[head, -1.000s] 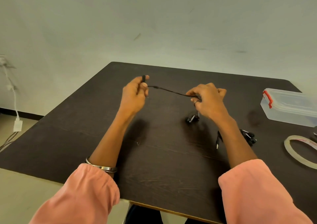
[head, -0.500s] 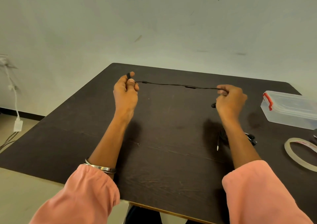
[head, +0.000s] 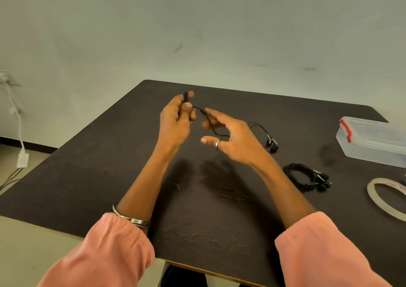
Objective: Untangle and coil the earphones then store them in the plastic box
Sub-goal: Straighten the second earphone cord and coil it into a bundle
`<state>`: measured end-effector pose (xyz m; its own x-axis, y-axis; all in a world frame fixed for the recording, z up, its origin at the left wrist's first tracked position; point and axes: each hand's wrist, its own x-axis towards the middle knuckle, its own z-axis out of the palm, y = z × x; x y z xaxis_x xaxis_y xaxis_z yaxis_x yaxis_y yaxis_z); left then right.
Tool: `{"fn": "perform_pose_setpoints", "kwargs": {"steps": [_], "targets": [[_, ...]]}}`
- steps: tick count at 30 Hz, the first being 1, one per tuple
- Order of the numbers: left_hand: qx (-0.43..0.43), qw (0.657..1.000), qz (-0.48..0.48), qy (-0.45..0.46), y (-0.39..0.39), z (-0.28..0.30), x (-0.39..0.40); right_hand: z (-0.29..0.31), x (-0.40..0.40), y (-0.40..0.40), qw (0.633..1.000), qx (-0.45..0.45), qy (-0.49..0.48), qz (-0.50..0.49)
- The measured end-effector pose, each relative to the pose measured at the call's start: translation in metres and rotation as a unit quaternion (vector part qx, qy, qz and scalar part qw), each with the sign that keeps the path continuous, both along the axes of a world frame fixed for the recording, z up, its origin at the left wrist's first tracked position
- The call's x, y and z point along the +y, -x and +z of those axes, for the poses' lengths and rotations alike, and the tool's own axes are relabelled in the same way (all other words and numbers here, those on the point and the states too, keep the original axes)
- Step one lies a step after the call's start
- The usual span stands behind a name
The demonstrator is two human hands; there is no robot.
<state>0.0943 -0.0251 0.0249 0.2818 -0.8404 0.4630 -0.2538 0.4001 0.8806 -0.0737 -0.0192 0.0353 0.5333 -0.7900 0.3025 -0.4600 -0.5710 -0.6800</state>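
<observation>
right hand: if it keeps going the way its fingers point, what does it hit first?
The right hand has its fingers spread, pointing left toward the left hand. First in that line is the black earphone cable crossing its fingers, then the left hand, which pinches the cable's end. Depth between the hands is unclear.

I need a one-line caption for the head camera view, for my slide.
Left hand pinches earphone cable; open right hand loops it above table.
</observation>
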Motion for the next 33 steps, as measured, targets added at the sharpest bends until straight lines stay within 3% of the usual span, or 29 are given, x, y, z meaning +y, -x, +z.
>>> {"fn": "perform_pose_setpoints", "kwargs": {"steps": [5, 11, 15, 19, 23, 27, 30, 33], "targets": [[0.076, 0.995, 0.064, -0.021, -0.008, 0.001, -0.003, 0.01, -0.004, 0.016, 0.978, -0.159, -0.138, -0.02], [0.162, 0.978, 0.119, -0.052, -0.017, 0.002, -0.004, 0.015, -0.03, 0.06, 0.943, -0.219, 0.059, -0.242], [0.122, 0.987, 0.089, -0.054, -0.008, 0.001, -0.002, -0.006, -0.039, 0.061, 0.929, -0.191, 0.154, -0.276], [0.113, 0.989, 0.081, -0.058, -0.007, 0.0, -0.001, -0.015, -0.039, 0.054, 0.912, -0.051, 0.212, -0.347], [0.09, 0.993, 0.058, -0.057, -0.004, -0.001, -0.001, -0.007, -0.025, 0.037, 0.951, -0.058, 0.229, -0.198], [0.069, 0.997, 0.019, -0.041, 0.002, -0.001, 0.002, -0.001, -0.002, 0.006, 0.989, -0.104, 0.102, -0.037], [0.039, 0.999, -0.02, -0.03, 0.002, -0.002, 0.002, -0.008, 0.005, -0.015, 0.994, -0.094, 0.015, -0.047], [0.006, 0.997, -0.058, -0.049, 0.003, -0.005, -0.001, -0.007, 0.001, -0.015, 0.976, -0.195, -0.052, -0.08]]}}
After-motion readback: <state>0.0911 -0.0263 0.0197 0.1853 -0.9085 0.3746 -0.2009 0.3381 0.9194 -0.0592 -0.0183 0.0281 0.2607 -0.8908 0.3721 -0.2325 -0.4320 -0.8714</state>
